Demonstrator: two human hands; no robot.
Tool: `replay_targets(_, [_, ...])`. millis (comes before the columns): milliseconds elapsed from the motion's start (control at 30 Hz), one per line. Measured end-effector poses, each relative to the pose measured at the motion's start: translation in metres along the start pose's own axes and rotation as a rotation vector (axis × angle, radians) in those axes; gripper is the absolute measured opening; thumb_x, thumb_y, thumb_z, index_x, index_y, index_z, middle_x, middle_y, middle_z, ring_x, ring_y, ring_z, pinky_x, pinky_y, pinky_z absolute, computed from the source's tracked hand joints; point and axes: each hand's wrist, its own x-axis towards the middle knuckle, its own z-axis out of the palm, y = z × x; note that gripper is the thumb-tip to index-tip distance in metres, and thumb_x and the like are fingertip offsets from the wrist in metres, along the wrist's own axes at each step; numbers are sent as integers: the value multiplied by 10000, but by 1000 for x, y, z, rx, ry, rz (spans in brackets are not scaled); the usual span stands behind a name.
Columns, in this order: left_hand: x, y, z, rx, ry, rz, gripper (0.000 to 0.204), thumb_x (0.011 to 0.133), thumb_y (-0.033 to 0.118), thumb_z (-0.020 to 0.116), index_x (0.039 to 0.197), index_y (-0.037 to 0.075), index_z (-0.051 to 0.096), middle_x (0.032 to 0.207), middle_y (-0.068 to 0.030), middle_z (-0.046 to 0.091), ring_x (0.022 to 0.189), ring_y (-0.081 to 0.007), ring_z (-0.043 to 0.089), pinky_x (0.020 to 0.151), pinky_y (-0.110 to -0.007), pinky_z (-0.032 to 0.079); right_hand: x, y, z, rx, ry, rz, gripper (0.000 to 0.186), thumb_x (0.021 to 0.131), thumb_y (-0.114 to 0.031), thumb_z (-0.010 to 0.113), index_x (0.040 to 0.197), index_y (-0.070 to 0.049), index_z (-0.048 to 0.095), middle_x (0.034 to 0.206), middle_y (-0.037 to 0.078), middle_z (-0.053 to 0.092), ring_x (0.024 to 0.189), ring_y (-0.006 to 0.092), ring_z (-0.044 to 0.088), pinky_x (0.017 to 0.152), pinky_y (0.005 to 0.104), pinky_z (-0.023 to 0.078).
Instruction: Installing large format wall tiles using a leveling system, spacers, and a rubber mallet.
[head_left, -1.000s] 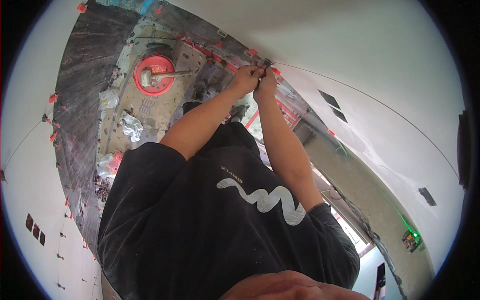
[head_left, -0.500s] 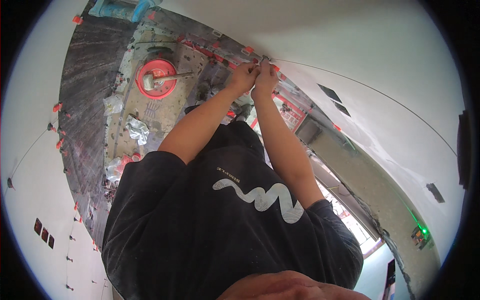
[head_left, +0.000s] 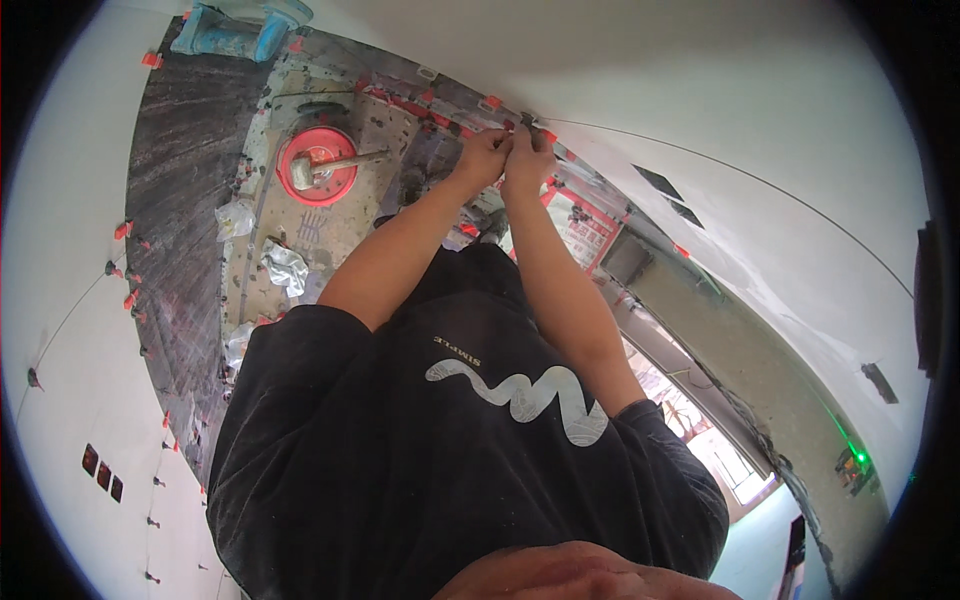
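My left hand and my right hand are close together, thumbs and fingertips pinched, at the lower part of the white tiled wall. What they hold between the fingertips is too small to make out. Just beyond my right fingertips is a small dark tile-levelling piece, at the end of the thin joint line across the wall. An orange-red wedge lies against my right hand. More red wedges follow the foot of the wall to the left.
On the floor a red bucket has a mallet lying across it. Crumpled silver wrapping lies nearer me. Dark tiling with wedges edges the left wall; a blue tool is at the far left. A green laser level glows at the right.
The surroundings shift slightly in view as my head moves. Both hands stay pinched at the same spot by the wall.
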Motion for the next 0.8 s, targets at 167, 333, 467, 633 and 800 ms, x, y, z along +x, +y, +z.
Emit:
replay_targets(167, [7, 1, -2, -89, -130, -139, 245, 935, 227, 578, 993, 4, 661, 813, -66, 665, 674, -99, 560, 617, -290, 462, 15, 2, -3, -221, 31, -35, 254, 838, -227, 660, 836, 26, 685, 737, 74, 665, 647, 137, 593, 601, 296, 490])
replay_targets(333, [-2, 21, -4, -347, -186, -245, 259, 942, 247, 575, 1025, 22, 673, 843, -13, 653, 739, -77, 550, 658, -262, 446, 18, 6, -16, 4, -120, 85, 269, 889, -224, 601, 889, 32, 682, 758, 83, 683, 677, 138, 606, 655, 294, 478])
replay_targets(467, [-5, 20, -5, -220, -153, -160, 300, 952, 288, 540, 1015, 28, 675, 825, -69, 670, 764, -140, 609, 684, -306, 465, 27, 21, -22, -9, -228, 95, 320, 916, -301, 594, 1025, -6, 649, 853, 51, 654, 719, 142, 587, 577, 285, 483])
replay_targets(633, [-30, 2, -4, 196, 152, 40, 409, 967, 345, 451, 960, -12, 648, 875, -204, 656, 868, -345, 630, 756, -407, 468, -9, 18, -24, 185, -228, 323, 465, 941, -471, 514, 1141, -59, 593, 996, 71, 634, 860, 186, 600, 740, 364, 504])
replay_targets(800, [-54, -35, 16, 292, 274, -33, 394, 947, 345, 464, 1017, -17, 605, 947, -240, 635, 938, -415, 598, 819, -456, 451, -30, 56, -33, 683, -668, 902, 568, 934, -614, 383, 1176, -142, 586, 1121, 90, 624, 990, 257, 605, 890, 415, 479])
